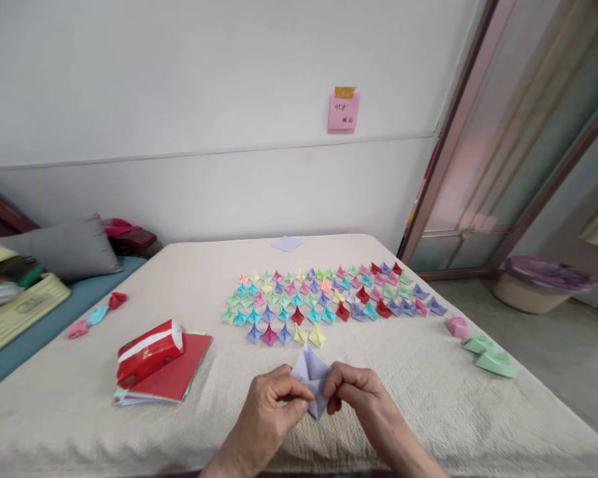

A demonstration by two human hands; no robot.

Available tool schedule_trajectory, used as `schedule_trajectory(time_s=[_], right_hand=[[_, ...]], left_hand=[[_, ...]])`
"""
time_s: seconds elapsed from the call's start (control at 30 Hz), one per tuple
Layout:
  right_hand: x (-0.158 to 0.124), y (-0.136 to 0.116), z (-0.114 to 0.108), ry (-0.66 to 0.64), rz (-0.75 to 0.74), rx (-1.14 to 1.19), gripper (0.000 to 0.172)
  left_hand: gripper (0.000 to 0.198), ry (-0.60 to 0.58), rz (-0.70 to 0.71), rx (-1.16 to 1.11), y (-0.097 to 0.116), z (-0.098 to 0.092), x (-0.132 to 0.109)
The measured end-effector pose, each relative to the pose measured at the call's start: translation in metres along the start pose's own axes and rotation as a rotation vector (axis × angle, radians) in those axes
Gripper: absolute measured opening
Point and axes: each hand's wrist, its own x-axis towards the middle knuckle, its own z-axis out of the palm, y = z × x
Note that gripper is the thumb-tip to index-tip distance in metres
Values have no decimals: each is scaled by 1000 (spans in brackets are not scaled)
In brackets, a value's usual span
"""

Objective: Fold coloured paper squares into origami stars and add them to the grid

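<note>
A partly folded sheet of lavender origami paper (309,368) is held up near the table's front edge, showing creased triangular flaps and a point at its top. My left hand (274,405) pinches its left side and lower middle between thumb and fingers. On the other side, my right hand (356,392) grips the right edge, fingers curled. Just beyond the hands, several rows of small folded paper pieces (298,317) in many colours stand on the cloth-covered table (219,438).
Left, a red-and-white packet (149,352) lies on a stack of coloured paper (197,362). Green folded papers (496,362) and a pink one (457,326) sit near the right edge. A flat lavender sheet (286,243) lies at the back. A covered bin (533,289) stands on the floor.
</note>
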Motion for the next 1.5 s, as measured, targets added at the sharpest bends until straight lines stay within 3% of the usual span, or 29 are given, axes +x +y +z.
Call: schedule_trajectory(time_s=[0.13,0.23,0.33,0.43,0.57,0.73,0.93,1.13,1.23,1.37,1.5], right_hand=[[-1,1,3,4,-36,-32,18],[-3,1,8,33,-29,102,11],[-4,0,13,43,-9,257,26],[-2,3,13,9,56,270,35],[1,12,9,-37,139,168,23],[1,15,8,66,115,94,22],[1,9,7,129,73,45,24],[2,11,9,143,82,53,23],[2,12,9,143,85,83,24],[2,13,9,137,101,111,24],[2,14,9,128,122,109,21]], left_hand=[[13,119,-11,-73,-10,10,2],[16,151,-87,-145,-13,14,1],[17,170,-100,-116,-10,13,-1],[17,173,-34,-30,-6,13,-4],[14,104,2,-16,-1,15,-7],[46,93,-57,-336,-5,17,-3],[41,187,-105,-540,-10,11,2],[39,208,-80,-414,-9,12,-1],[38,180,-41,-303,-1,11,-4],[35,100,-33,-326,9,6,-6],[24,74,-36,-303,4,3,-4]])
